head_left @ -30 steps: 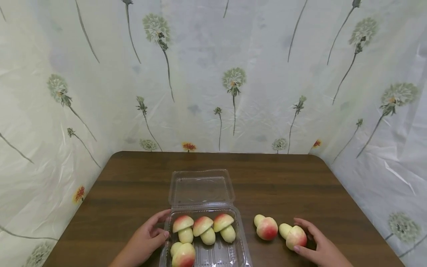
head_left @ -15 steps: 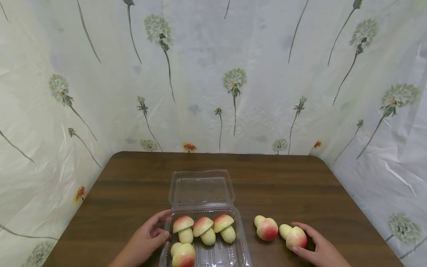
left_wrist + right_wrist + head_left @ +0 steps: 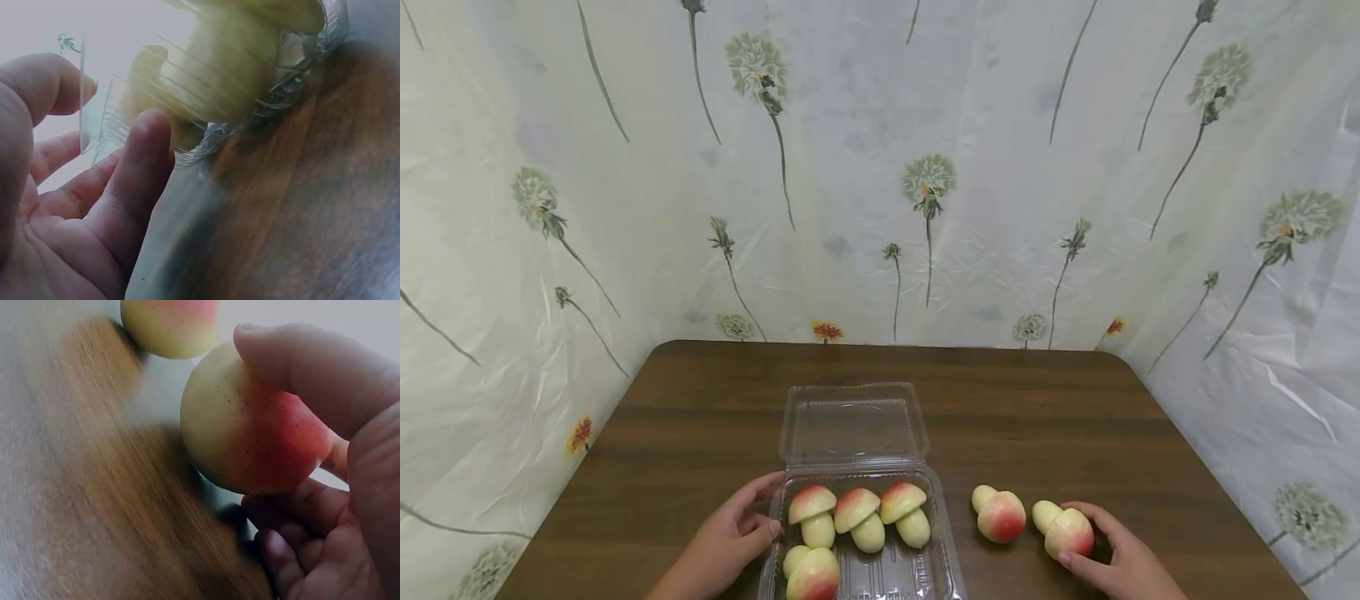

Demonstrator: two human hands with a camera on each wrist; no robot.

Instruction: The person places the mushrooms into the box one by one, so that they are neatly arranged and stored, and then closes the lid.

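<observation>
Right hand (image 3: 1112,554) grips 1 mushroom (image 3: 1063,531) by its smooth, likely rigid cap; left hand (image 3: 730,537), relaxed, steadies the flimsy box (image 3: 951,560).

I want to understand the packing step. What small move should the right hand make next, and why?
Probably lift the nearest mushroom-shaped piece and carry it toward the clear box. The right hand already curls around it on the table, the box's front row has free space beside one piece, and the left hand rests at the box's left wall.
</observation>
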